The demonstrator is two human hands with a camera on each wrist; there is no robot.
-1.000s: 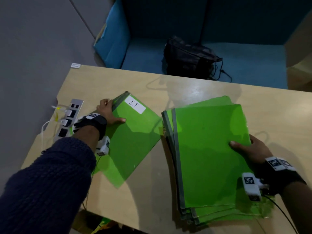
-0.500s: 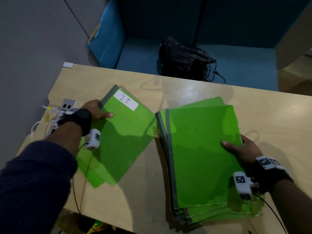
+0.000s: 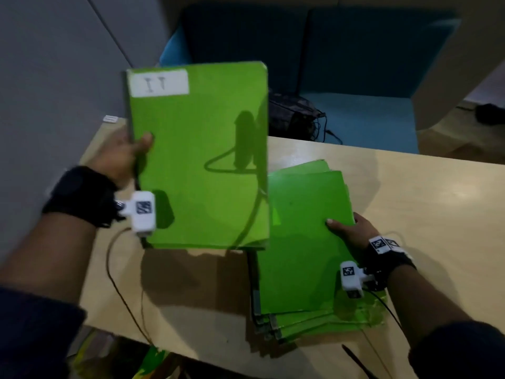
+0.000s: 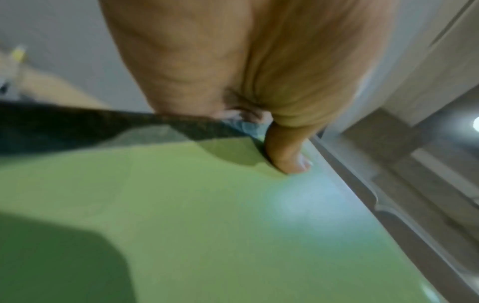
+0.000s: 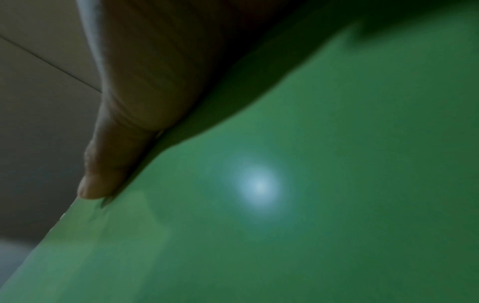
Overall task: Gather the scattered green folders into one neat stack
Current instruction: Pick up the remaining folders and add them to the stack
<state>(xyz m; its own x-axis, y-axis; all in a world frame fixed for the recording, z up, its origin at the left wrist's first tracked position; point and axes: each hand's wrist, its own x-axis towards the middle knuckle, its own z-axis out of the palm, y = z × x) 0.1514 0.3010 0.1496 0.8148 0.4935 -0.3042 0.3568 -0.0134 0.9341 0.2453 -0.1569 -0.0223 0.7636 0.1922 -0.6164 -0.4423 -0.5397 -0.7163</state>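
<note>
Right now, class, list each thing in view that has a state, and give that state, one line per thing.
Labelled folder: lifted off the table, closed.
Stack: lying on the table, edges uneven.
Left hand: grips the labelled folder's edge.
Right hand: holds the stack's right edge.

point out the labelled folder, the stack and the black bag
labelled folder [image 3: 196,165], head view, middle of its green cover
stack [image 3: 303,242], head view, top folder's cover
black bag [image 3: 292,116], head view, its body

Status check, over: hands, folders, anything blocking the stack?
Left hand grips the labelled folder, lifted off the table. Right hand holds the stack by its right edge. Stack top unobstructed; edges uneven.
</note>
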